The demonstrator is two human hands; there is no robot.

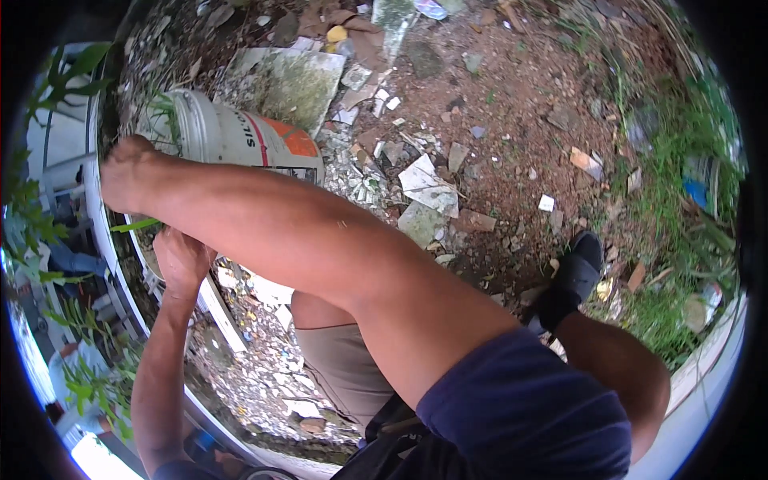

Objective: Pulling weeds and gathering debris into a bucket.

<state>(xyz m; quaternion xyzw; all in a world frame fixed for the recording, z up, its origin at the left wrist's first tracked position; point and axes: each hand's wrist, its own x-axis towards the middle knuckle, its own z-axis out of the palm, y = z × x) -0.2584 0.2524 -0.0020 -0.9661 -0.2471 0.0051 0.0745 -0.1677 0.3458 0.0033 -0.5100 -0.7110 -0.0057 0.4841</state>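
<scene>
Green leaves (pixel 92 58) hang along the far left edge, and below them, beyond a pale rail (pixel 124 284), a person in a light-blue top (pixel 80 372) is partly visible. Just inside the rail, the right hand (pixel 128 172) is bent down at the end of an arm that crosses the view from a navy sleeve (pixel 528 400); its fingers are hidden and blurred, so I cannot tell whether it grips anything. A green blade (pixel 134 226) sticks out leftward between the two hands, near both. Below and to the right of it, the left hand (pixel 182 260) is curled, its fingers mostly out of sight under the right forearm; I cannot tell what, if anything, it holds. A grass tuft (pixel 166 112) rises above the right hand, beside the end of a white bucket (pixel 232 136) with an orange patch, lying on its side behind the forearm. Under the left hand's side is a white strip (pixel 224 316). Past the bucket lies a mossy slab (pixel 300 84). Centrally, brown shorts (pixel 336 360) show beneath the right arm, and tile shards (pixel 432 186) litter reddish soil (pixel 512 120). Farther right come a dark shoe (pixel 580 272) and thick grass (pixel 680 216).
</scene>
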